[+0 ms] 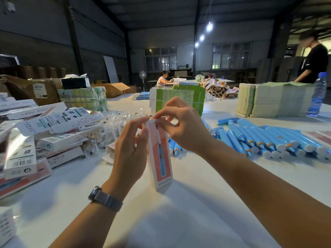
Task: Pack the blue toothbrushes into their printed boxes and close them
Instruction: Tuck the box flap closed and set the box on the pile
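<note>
A printed box point(161, 156), white with a pink panel and a picture of a blue toothbrush, stands upright on the white table point(179, 212) in front of me. My left hand point(131, 151) grips its left side near the top. My right hand point(182, 126) pinches the flap at the box's top end. To the right lie several blue toothbrushes point(265, 138) in rows. Whether a toothbrush is inside the held box cannot be seen.
A heap of finished printed boxes point(46, 126) and clear bags of small parts point(111, 127) fills the left. Green carton stacks point(179, 99), a pale flat stack point(272, 99) and a water bottle point(318, 93) stand behind. Two people are farther back.
</note>
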A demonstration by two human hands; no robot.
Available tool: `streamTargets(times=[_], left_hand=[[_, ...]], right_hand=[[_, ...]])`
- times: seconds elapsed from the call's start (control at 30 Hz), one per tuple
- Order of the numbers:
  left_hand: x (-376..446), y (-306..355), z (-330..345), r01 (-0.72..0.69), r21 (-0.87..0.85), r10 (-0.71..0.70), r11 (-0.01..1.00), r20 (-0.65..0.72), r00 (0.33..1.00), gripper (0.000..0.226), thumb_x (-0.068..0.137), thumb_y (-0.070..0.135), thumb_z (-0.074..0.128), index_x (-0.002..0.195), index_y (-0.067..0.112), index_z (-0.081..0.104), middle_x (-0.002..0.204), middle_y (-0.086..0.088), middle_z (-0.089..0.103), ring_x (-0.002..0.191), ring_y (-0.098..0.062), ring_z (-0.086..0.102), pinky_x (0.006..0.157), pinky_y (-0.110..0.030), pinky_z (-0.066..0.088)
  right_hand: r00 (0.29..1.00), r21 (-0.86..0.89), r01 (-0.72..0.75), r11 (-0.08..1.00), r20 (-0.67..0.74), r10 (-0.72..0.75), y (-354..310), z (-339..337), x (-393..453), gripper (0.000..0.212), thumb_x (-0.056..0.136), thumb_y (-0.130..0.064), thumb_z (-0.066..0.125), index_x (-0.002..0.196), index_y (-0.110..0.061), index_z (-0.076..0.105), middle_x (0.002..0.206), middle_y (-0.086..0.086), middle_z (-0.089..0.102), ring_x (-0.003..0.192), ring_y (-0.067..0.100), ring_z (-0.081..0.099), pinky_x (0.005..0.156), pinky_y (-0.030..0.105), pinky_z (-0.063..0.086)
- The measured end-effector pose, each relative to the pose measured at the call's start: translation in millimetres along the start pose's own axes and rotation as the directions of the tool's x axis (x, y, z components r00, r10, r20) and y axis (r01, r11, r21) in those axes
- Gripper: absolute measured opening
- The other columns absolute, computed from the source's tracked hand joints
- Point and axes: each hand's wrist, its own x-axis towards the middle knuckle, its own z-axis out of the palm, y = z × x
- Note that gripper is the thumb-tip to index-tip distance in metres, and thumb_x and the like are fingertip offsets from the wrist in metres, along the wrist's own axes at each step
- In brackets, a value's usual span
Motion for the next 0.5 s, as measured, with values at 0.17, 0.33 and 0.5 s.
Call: streamTargets(times=[0.17,0.33,0.5], left_hand=[[-1,3,2,0.106,-0.117,-0.109,0.987,-0.017,0.994,0.044,0.097,0.012,0.037,0.112,0.049,0.056,0.113,-0.001,0.053,0.103,-0.030,0.062,0.072,-0.049,0.060],[-5,11,8,0.128,-0.351,-0.114,0.928,0.060,0.992,0.056,0.091,0.018,0.041,0.116,0.066,0.052,0.107,0.005,0.052,0.098,-0.020,0.066,0.065,-0.032,0.061],[-6,-5,12,0.043,-0.239,-0.031,0.970,0.054,0.998,0.057,0.085,0.016,0.043,0.113,0.065,0.046,0.103,0.020,0.056,0.093,-0.007,0.061,0.062,-0.030,0.061]], right_hand=[[0.988,0.056,-0.130,0.990,0.085,0.125,1,7,-2,0.034,0.091,-0.031,0.068,0.120,-0.014,0.067,0.104,-0.006,0.050,0.080,0.006,0.059,0.069,0.020,0.052],[0.975,0.101,-0.180,0.978,0.149,0.164,-3,4,-4,0.053,0.080,-0.030,0.078,0.125,-0.010,0.058,0.109,-0.003,0.049,0.086,0.007,0.054,0.071,0.016,0.048],[0.955,-0.050,-0.296,0.954,0.006,0.296,11,-32,-5,0.035,0.077,-0.030,0.081,0.103,-0.020,0.060,0.104,-0.003,0.059,0.074,-0.001,0.051,0.063,0.012,0.039]])
